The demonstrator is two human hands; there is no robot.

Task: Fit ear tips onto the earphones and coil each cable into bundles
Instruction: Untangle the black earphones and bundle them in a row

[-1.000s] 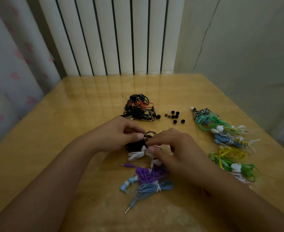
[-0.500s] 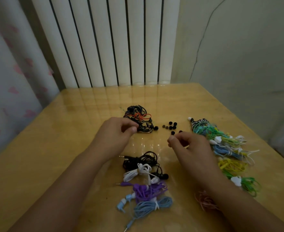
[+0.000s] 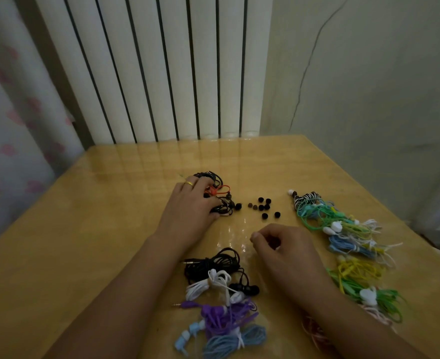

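1. Left hand (image 3: 187, 211) laid on the near-left side of the tangled pile of black earphones (image 3: 220, 196) toward the back of the bench (image 3: 97, 229) — fingers (image 3: 200, 183) spread into the cables, a gold ring (image 3: 188, 183) on one of them; an orange cable (image 3: 220, 189) threaded through the same pile. Whether any cable is actually gripped: cannot tell.
2. Right hand (image 3: 283, 248) hovering above the bench in the middle, fingers curled inward, thumb and forefinger tips close together; nothing visibly held between them.
3. Loose black ear tips (image 3: 264, 206) scattered just beyond the right hand and just right of the black pile, apart from both hands; one brownish tip (image 3: 250, 204) at the left of the cluster.
4. Coiled bundles in front of the wrists, near edge: black bundle (image 3: 213, 264), white bundle (image 3: 211, 282), purple bundle (image 3: 226, 316), pale blue bundle (image 3: 229, 342) — stacked in a row toward the viewer, touching one another.
5. Along the right side of the bench, a line of bundles: zebra-striped bundle (image 3: 305, 199) at the far end, then green, blue, yellow and white ones (image 3: 348, 237), running down to a green bundle (image 3: 379, 299) beside the right forearm.
6. Pink cable (image 3: 314, 332) partly hidden under the right forearm.
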